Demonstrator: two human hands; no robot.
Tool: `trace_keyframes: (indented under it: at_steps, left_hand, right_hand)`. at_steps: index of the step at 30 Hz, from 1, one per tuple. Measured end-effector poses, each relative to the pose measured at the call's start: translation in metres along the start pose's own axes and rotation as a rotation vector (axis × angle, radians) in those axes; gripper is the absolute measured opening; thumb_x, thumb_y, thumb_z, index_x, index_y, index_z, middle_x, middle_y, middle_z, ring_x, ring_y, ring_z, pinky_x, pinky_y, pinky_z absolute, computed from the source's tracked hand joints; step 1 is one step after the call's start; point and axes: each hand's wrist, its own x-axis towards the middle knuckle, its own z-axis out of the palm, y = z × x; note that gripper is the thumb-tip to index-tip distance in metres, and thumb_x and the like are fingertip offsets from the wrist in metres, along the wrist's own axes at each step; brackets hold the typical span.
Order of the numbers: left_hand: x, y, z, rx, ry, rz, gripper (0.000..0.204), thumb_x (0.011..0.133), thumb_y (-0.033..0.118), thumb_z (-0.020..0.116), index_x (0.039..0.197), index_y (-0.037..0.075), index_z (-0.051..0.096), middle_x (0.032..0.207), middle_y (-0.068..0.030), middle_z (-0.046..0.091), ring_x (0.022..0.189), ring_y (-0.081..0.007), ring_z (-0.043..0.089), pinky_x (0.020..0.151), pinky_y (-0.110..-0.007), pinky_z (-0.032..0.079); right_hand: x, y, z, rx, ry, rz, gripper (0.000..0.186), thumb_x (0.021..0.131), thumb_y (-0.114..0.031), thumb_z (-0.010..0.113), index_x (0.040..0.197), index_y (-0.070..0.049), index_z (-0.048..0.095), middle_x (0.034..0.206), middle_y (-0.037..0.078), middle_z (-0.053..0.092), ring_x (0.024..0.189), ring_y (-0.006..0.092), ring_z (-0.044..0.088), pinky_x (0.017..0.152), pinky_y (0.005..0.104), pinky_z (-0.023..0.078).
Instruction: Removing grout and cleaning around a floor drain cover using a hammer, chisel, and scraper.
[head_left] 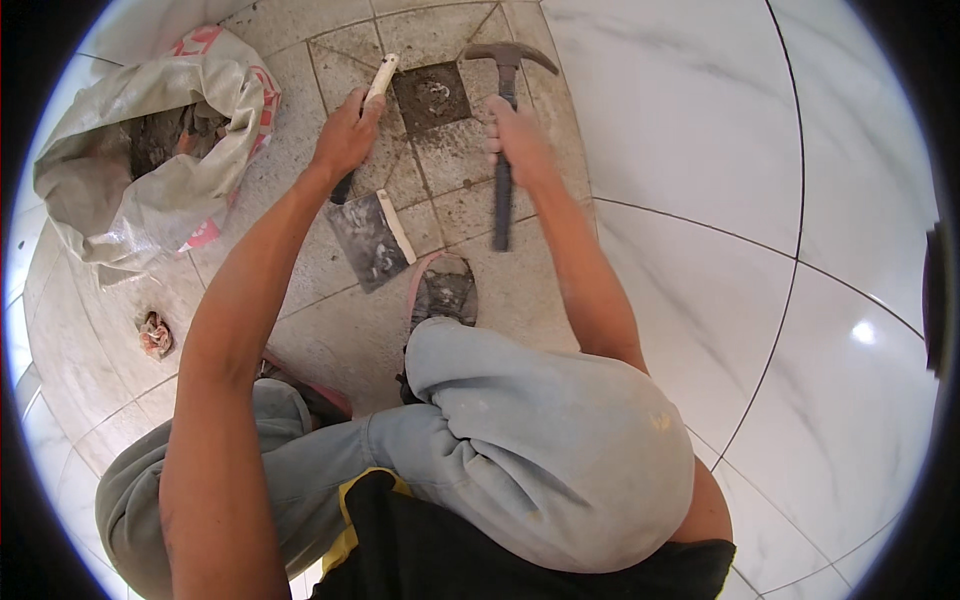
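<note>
My left hand (347, 138) is closed around a narrow cream-coloured piece (382, 78) with small dark marks at its upper end. A black end shows below that hand, but I cannot tell whether it belongs to the same piece. In my right hand (518, 143), slightly blurred, is a claw hammer (503, 205), gripped on its black handle with the metal head pointing away from me. Between the hands lies a square hole (432, 97) in the floor tiles, filled with rough dark material. Nearer me, a dark flat slab (368, 240) with a pale edge rests on the floor.
An open woven sack (110, 215) with rubble inside stands at the far left. A small crumpled scrap (155, 335) lies near it. White marbled tiles (690, 120) form a smooth surface on the right. My shoe (445, 288) is just below the slab.
</note>
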Motion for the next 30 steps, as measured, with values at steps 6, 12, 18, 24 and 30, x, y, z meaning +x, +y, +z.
trace_keyframes:
  at_steps: [6, 12, 18, 24, 30]
  left_hand:
    - [0.002, -0.001, -0.001, -0.051, 0.039, -0.008, 0.038, 0.102, 0.035, 0.051, 0.122, 0.002, 0.054, 0.069, -0.0131, 0.061, 0.052, -0.0280, 0.061, 0.053, -0.042, 0.048]
    - [0.008, -0.002, -0.005, 0.369, 0.390, 0.318, 0.038, 0.095, 0.017, 0.057, 0.131, 0.005, 0.054, 0.106, -0.0238, 0.064, 0.101, -0.0402, 0.062, 0.091, -0.048, 0.049]
    - [0.000, 0.013, -0.004, 0.705, 0.526, 0.506, 0.053, 0.082, 0.002, 0.057, 0.135, 0.006, 0.054, 0.125, -0.0188, 0.057, 0.120, -0.0410, 0.052, 0.099, -0.049, 0.045]
    - [0.017, 0.013, 0.015, 0.650, 0.137, 0.474, 0.055, 0.080, 0.000, 0.058, 0.134, 0.001, 0.053, 0.125, -0.0193, 0.057, 0.119, -0.0394, 0.052, 0.102, -0.043, 0.045]
    - [0.031, -0.005, 0.012, 0.806, 0.076, 0.568, 0.047, 0.078, -0.001, 0.057, 0.124, 0.001, 0.062, 0.111, -0.0228, 0.059, 0.107, -0.0423, 0.056, 0.098, -0.047, 0.047]
  right_hand:
    - [-0.006, -0.005, 0.001, -0.409, -0.322, 0.159, 0.023, 0.097, -0.029, 0.060, 0.087, -0.011, 0.050, 0.062, -0.003, 0.046, 0.045, 0.0061, 0.044, 0.037, 0.0263, 0.039]
    - [-0.006, 0.024, 0.013, -0.353, -0.016, -0.034, 0.024, 0.098, -0.030, 0.061, 0.088, -0.011, 0.050, 0.063, -0.003, 0.046, 0.045, 0.0071, 0.044, 0.038, 0.0256, 0.039]
    - [-0.014, 0.008, 0.000, -0.076, 0.073, -0.089, 0.023, 0.096, -0.032, 0.060, 0.092, -0.011, 0.053, 0.063, -0.004, 0.047, 0.045, 0.0066, 0.043, 0.039, 0.0254, 0.041]
    - [-0.015, -0.004, -0.010, -0.253, -0.175, 0.161, 0.025, 0.097, -0.033, 0.060, 0.093, -0.010, 0.052, 0.063, -0.003, 0.045, 0.046, 0.0069, 0.044, 0.039, 0.0258, 0.041]
    - [-0.017, 0.014, 0.000, -0.277, -0.069, 0.150, 0.025, 0.097, -0.030, 0.060, 0.089, -0.010, 0.049, 0.061, -0.003, 0.044, 0.046, 0.0069, 0.044, 0.038, 0.0262, 0.040]
